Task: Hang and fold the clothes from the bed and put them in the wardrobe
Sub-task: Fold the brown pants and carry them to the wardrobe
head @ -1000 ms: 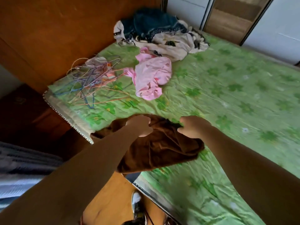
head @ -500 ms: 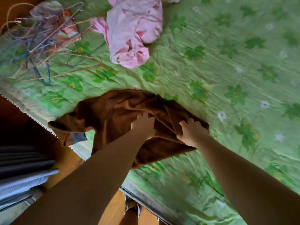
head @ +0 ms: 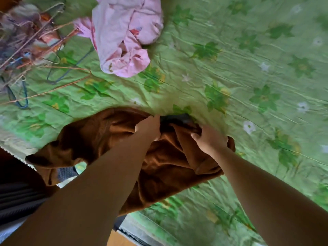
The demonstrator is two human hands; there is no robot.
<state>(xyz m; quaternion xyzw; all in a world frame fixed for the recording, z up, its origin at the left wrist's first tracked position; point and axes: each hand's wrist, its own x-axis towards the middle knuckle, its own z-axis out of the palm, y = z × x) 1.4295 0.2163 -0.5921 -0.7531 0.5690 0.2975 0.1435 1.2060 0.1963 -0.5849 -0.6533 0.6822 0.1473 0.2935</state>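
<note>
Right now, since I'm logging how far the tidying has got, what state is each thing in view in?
brown garment: crumpled, unfolded, at the bed's edge, partly hanging over.
left hand: grips the brown garment's far edge.
right hand: grips a fold of the brown garment.
pink garment: crumpled, unfolded, untouched.
wire hangers: tangled in a heap on the bed.
bedspread: wrinkled.

Green bed [head: 248,71]: brown garment [head: 168,167], pink garment [head: 124,32], hangers [head: 28,50]
</note>
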